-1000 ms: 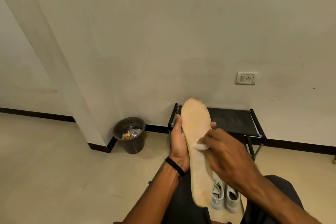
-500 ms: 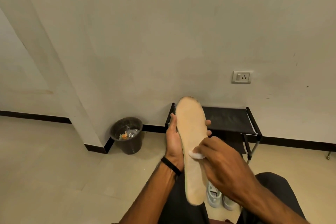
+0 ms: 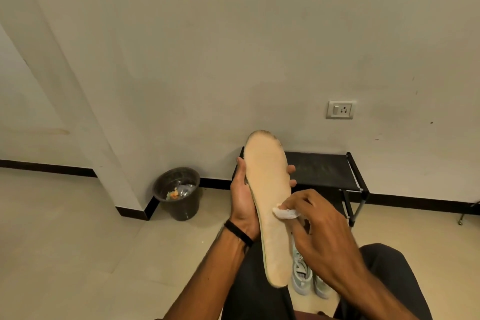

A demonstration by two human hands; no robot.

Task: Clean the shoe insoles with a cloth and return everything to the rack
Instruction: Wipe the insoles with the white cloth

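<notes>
Over the last second our cloth (image 3: pixel 285 213) has slid down the insole (image 3: pixel 268 197) from mid-length toward the heel; we judge wiping still underway, with the shoes (image 3: pixel 307 278) on the floor and the rack (image 3: pixel 323 171) waiting; our left hand (image 3: pixel 242 195) cups the upright insole, fingers wrapped behind; our right hand (image 3: pixel 322 226) pinches the cloth against it.

My tan insole (image 3: pixel 270 205) shows a green edge; my cloth (image 3: pixel 285 213) is white, my wristband (image 3: pixel 239 233) black, the rack (image 3: pixel 322 171) black.
</notes>
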